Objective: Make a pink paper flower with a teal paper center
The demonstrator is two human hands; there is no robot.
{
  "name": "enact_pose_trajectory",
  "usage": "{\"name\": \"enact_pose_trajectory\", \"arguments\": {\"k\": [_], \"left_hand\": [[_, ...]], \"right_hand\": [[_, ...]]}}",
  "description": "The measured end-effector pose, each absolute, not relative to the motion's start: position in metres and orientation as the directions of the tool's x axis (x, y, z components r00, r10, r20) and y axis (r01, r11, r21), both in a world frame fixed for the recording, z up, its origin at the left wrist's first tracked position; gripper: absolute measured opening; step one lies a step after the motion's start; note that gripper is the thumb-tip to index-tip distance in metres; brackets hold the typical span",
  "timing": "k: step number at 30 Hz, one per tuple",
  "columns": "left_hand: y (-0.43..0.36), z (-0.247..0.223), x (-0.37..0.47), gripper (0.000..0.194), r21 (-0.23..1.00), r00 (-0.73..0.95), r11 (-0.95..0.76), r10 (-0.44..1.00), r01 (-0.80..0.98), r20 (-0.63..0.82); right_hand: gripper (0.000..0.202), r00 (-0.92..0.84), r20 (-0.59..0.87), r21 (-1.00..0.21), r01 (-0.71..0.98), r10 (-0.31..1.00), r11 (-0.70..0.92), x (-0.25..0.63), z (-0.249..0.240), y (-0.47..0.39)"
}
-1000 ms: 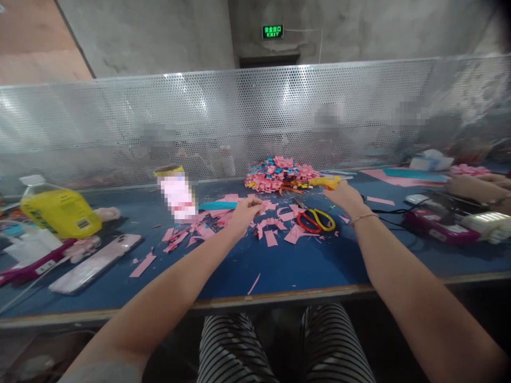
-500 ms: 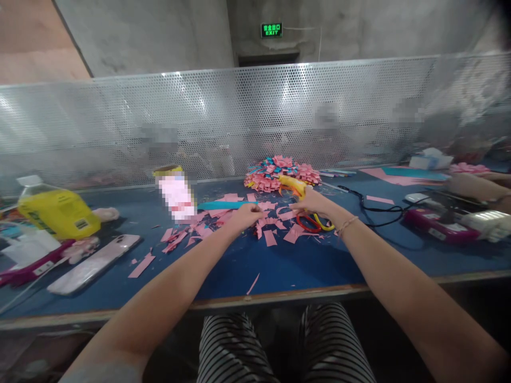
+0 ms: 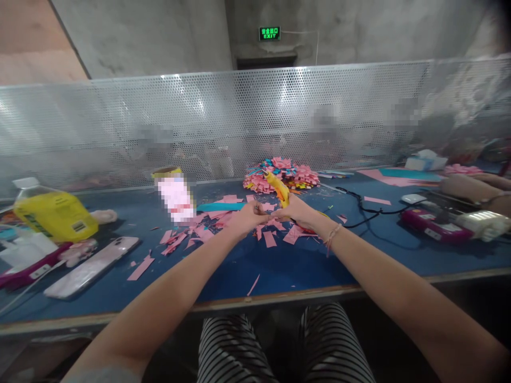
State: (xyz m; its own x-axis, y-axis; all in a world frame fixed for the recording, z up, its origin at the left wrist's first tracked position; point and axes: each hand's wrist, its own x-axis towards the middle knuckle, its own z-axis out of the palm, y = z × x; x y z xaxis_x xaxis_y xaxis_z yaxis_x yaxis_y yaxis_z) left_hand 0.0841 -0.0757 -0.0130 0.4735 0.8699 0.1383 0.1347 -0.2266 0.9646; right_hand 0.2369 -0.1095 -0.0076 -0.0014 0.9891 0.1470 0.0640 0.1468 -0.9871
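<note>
My right hand (image 3: 297,211) is closed around a yellow hot glue gun (image 3: 278,187), its nozzle tilted up and to the left. My left hand (image 3: 250,217) is pinched, its fingertips meeting those of my right hand; whatever lies between them is too small to make out. Loose pink paper strips (image 3: 270,239) are scattered around and under both hands. Behind the glue gun sits a heap of folded pink, blue and orange paper pieces (image 3: 263,180). The scissors by my right wrist are mostly hidden.
On the left are a yellow-labelled jug (image 3: 59,215), a phone (image 3: 93,267) and a lit, blurred screen (image 3: 175,199). A blue paper strip (image 3: 219,207) lies behind my left hand. To the right are a black cable (image 3: 361,205), a purple box (image 3: 435,226) and another person's arm (image 3: 475,190).
My right hand has brought the glue gun left, up against my left hand, and its nozzle points more upward. The scissors are now mostly covered by my right hand.
</note>
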Motion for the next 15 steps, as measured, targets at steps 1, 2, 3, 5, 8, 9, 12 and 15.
{"name": "enact_pose_trajectory", "arguments": {"k": [1,2,3,5,8,9,12,15], "left_hand": [[-0.076,-0.014,0.085,0.034,0.962,0.467,-0.236,0.872,0.136,0.148],[-0.075,-0.015,0.085,0.032,0.959,0.459,-0.247,0.874,0.139,0.159],[-0.075,-0.015,0.085,0.029,0.954,0.450,-0.262,0.876,0.146,0.172],[-0.072,-0.015,0.084,0.020,0.931,0.423,-0.308,0.883,0.194,0.203],[-0.069,-0.013,0.080,0.014,0.844,0.417,-0.404,0.876,0.354,0.245],[-0.069,-0.013,0.078,0.015,0.804,0.438,-0.436,0.864,0.404,0.249],[-0.068,-0.013,0.075,0.013,0.728,0.528,-0.503,0.818,0.466,0.227],[-0.064,-0.016,0.074,0.013,0.744,0.538,-0.490,0.817,0.454,0.210]], "right_hand": [[0.054,-0.005,0.154,-0.985,0.074,0.988,0.154,0.236,-0.009,-0.110],[0.052,-0.001,0.168,-0.982,0.083,0.986,0.168,0.236,-0.010,-0.109],[0.051,0.009,0.187,-0.979,0.088,0.982,0.185,0.236,-0.011,-0.108],[0.051,0.043,0.210,-0.974,0.091,0.977,0.205,0.239,-0.014,-0.105],[0.051,0.106,0.199,-0.977,0.092,0.974,0.190,0.245,-0.017,-0.100],[0.051,0.118,0.195,-0.979,0.086,0.974,0.185,0.246,-0.017,-0.098],[0.051,0.127,0.194,-0.981,0.054,0.973,0.189,0.249,-0.015,-0.097],[0.046,0.104,0.212,-0.977,0.042,0.972,0.208,0.250,-0.013,-0.097]]}}
